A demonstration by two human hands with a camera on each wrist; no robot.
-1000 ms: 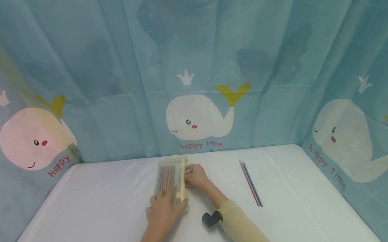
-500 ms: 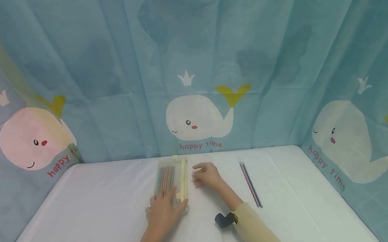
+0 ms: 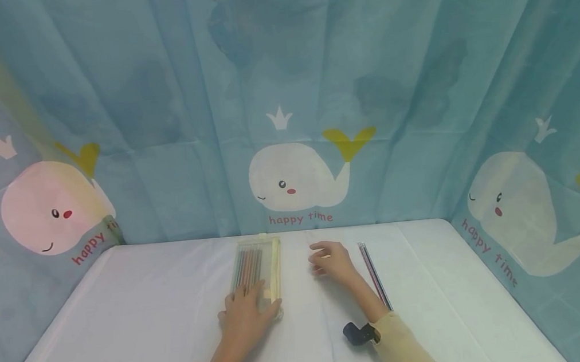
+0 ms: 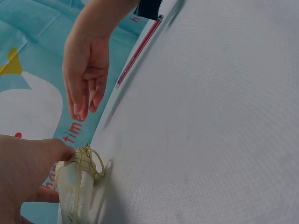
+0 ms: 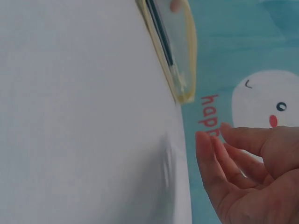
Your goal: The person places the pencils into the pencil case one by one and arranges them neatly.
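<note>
A flat see-through pencil case [image 3: 274, 263] with pale yellow edging lies on the white table, several pencils [image 3: 246, 265] showing inside it. My left hand [image 3: 245, 317] holds its near end, thumb at the zip side and fingers spread across the top. In the left wrist view, a cord loop [image 4: 99, 163] hangs at the case's end beside the thumb. My right hand [image 3: 332, 260] hovers to the right of the case, holding nothing, fingers loosely bent. The right wrist view shows the thumb and fingertips [image 5: 203, 140] apart.
Loose pencils [image 3: 374, 274], one red and one dark, lie side by side on the table [image 3: 435, 306], right of my right hand and partly behind its forearm. A black wrist device [image 3: 357, 334] sits on the right wrist. Blue whale-print curtains [image 3: 180, 173] surround the table's back and sides.
The right hand has let go of the case's zip side and moved right toward the loose pencils, its fingers loosening. My left hand and the case have stayed in place.
</note>
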